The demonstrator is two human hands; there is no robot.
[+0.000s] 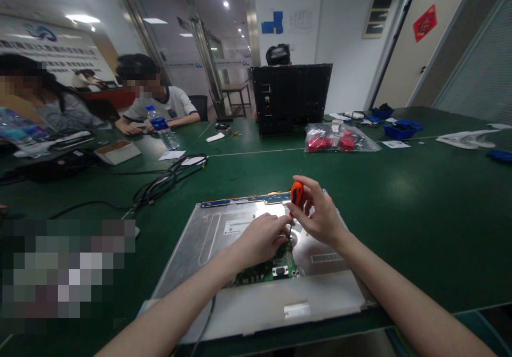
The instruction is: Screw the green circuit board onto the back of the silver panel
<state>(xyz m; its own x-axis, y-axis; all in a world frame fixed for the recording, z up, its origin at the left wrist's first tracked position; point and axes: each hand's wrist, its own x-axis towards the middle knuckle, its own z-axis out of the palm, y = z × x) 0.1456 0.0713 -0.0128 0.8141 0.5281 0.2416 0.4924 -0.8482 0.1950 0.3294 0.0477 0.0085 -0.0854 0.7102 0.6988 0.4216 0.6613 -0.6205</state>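
Note:
My right hand (322,216) is closed round the orange and black handle of a screwdriver (296,193), which stands upright with its shaft pointing down. The fingers of my left hand (266,237) are pinched together at the screwdriver's thin shaft, low over a green circuit board (260,273). My left hand hides part of that board and the screwdriver's tip. The board sits on the metal back of a flat display panel (208,240), which lies on the table. A blue circuit strip (244,200) runs along the panel's far edge.
On the green table (420,213) lie black cables (160,184) to the left and a bag of red parts (340,137) beyond the panel. A black monitor (294,98) stands at the back. Near a water bottle (164,128) sits another person (160,98).

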